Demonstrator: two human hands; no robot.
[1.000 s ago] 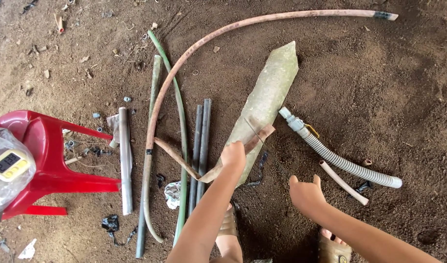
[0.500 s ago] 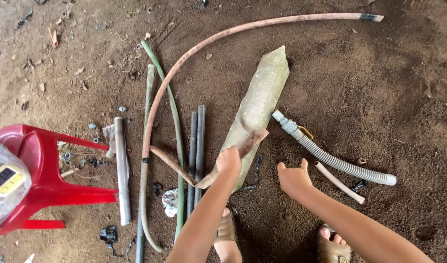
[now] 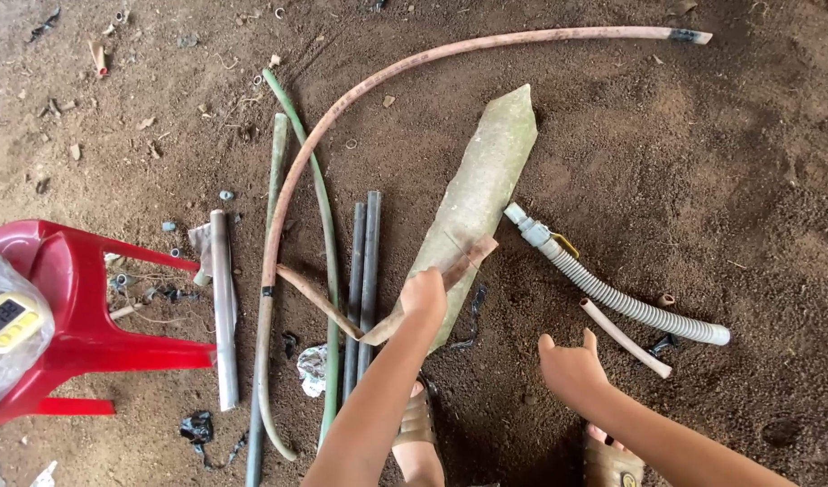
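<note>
My left hand (image 3: 425,296) grips a bent brownish strip (image 3: 328,307) that forms a V over the dirt, its right end lying on a long pale green sheet (image 3: 486,194). My right hand (image 3: 571,365) hovers with fingers apart and holds nothing, just left of a short pinkish tube (image 3: 626,338) and a grey corrugated hose (image 3: 621,293). A long curved pink hose (image 3: 414,68) arcs across the ground above both hands.
Two dark grey pipes (image 3: 364,271), a green hose (image 3: 324,234) and a grey metal pipe (image 3: 222,307) lie side by side on the dirt. A red plastic stool (image 3: 80,307) with a bagged small clock (image 3: 4,320) stands at left. My sandalled feet (image 3: 418,433) are at the bottom.
My right hand has drifted left and a little down, staying empty. My left hand keeps its hold on the bent strip. The view has shifted slightly.
</note>
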